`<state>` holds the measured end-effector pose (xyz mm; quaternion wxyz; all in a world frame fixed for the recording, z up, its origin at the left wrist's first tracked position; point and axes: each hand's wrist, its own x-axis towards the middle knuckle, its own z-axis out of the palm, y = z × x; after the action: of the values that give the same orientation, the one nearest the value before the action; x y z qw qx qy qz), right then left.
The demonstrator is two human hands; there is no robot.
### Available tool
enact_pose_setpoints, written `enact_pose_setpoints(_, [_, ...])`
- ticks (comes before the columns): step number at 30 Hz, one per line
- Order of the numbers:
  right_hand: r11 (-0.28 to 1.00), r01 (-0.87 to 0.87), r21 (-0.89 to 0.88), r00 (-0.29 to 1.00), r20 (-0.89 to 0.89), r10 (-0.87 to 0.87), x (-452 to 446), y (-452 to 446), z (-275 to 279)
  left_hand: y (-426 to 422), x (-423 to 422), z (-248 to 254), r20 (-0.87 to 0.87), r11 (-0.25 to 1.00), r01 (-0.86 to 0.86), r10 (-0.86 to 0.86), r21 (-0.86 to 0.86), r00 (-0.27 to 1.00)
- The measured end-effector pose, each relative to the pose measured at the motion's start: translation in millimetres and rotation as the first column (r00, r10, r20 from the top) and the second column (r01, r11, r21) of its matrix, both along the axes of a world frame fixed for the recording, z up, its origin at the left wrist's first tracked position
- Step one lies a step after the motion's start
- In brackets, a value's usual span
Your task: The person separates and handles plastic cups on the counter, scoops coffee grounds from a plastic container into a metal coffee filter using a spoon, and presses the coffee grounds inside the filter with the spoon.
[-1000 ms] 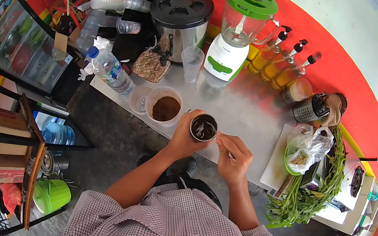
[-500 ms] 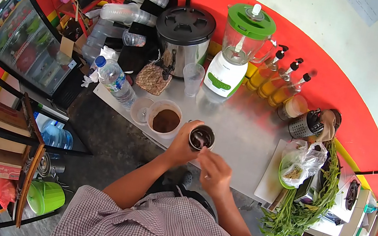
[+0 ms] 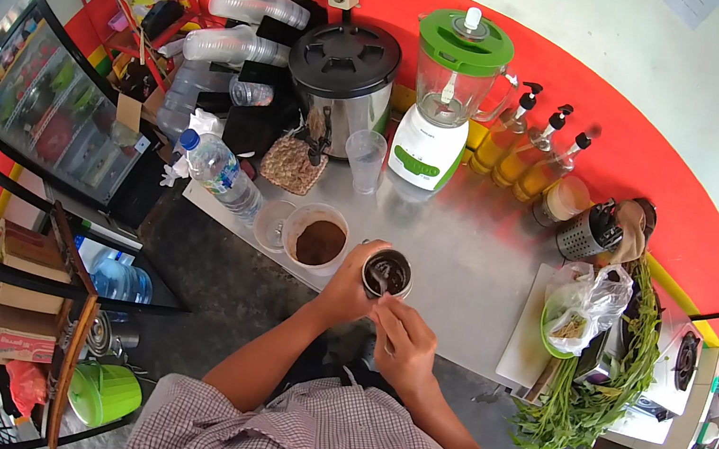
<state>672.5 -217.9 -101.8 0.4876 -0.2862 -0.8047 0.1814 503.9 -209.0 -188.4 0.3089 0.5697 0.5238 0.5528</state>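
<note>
My left hand [image 3: 345,285] is wrapped round a metal cup [image 3: 406,289] held near the front edge of the steel table. Dark liquid shows inside the cup. My right hand [image 3: 406,341] is closed in a pinch on a spoon [image 3: 382,278], whose bowl end dips into the cup; most of its handle is hidden by my fingers. Just left of the cup stands a tub of brown powder [image 3: 321,243], with a clear lid or shallow container [image 3: 271,226] against it.
Along the back stand a clear plastic cup [image 3: 364,168], a steel dispenser [image 3: 342,63], a blender [image 3: 429,145] and several pump bottles [image 3: 527,148]. A water bottle [image 3: 228,177] is at the left. Leafy greens [image 3: 602,402] and a plastic bag [image 3: 592,299] lie right.
The spoon sits at a different spot inside the cup, and my right hand has shifted slightly downward. The cup is still in my left hand. The whole view has tilted a little.
</note>
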Motion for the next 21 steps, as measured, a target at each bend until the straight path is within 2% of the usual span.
enact_pose_setpoints(1, [1.0, 0.01, -0.007, 1.0, -0.012, -0.01, 4.9, -6.4, 4.4, -2.3, -0.4, 4.3, -0.012, 1.0, 0.01, -0.01, -0.007, 1.0])
enact_pose_setpoints(4, [0.985, 0.011, -0.172, 0.999, 0.037, -0.005, 29.3, -6.3, 14.9, -3.7, 4.7, 13.2, -0.229, 0.995, 0.007, 0.015, 0.095, 0.973])
enact_pose_setpoints(7, [0.982, 0.113, -0.15, 0.993, -0.024, -0.118, 29.0, 9.3, 9.3, -10.1, 13.8, 16.2, -0.308, 0.992, 0.007, 0.032, 0.124, 0.951])
enact_pose_setpoints(9, [0.984, 0.106, -0.141, 0.993, -0.038, -0.112, 23.7, 9.4, 6.4, -8.5, 16.9, 4.8, -0.289, 0.986, -0.015, 0.064, 0.167, 0.955])
enact_pose_setpoints(12, [0.999, -0.045, 0.016, 0.998, 0.037, 0.044, 14.8, 0.1, 2.1, -8.3, 14.8, -2.2, -0.268, 0.99, -0.082, 0.111, 0.118, 0.957])
enact_pose_setpoints(14, [0.996, -0.088, 0.019, 0.994, 0.065, 0.086, 21.0, -7.3, 5.4, -10.8, 10.9, 5.7, -0.064, 0.996, -0.086, 0.086, 0.0, 0.994])
enact_pose_setpoints(15, [0.991, -0.135, 0.016, 0.986, 0.096, 0.133, 24.2, -8.5, 7.2, -12.1, 9.1, 9.0, -0.064, 0.996, -0.086, 0.086, 0.004, 0.994])
enact_pose_setpoints(17, [0.996, -0.09, 0.014, 0.992, 0.09, 0.088, 34.6, 0.8, 10.6, -13.7, 8.1, 15.0, -0.174, 0.997, -0.054, 0.061, 0.05, 0.983])
enact_pose_setpoints(18, [0.999, -0.046, 0.005, 0.995, 0.085, 0.046, 38.9, 5.3, 12.9, -13.5, 9.0, 16.2, -0.165, 0.997, -0.063, 0.071, 0.053, 0.984])
enact_pose_setpoints(20, [1.0, -0.005, 0.007, 0.996, 0.084, 0.004, 40.9, 12.1, 9.7, -12.4, 12.6, 17.3, -0.217, 0.987, 0.11, -0.083, 0.115, 0.973])
enact_pose_setpoints(21, [0.999, 0.049, 0.005, 0.996, 0.073, -0.049, 40.6, 14.6, 5.7, -11.3, 17.7, 18.4, -0.206, 0.989, 0.095, -0.069, 0.117, 0.976])
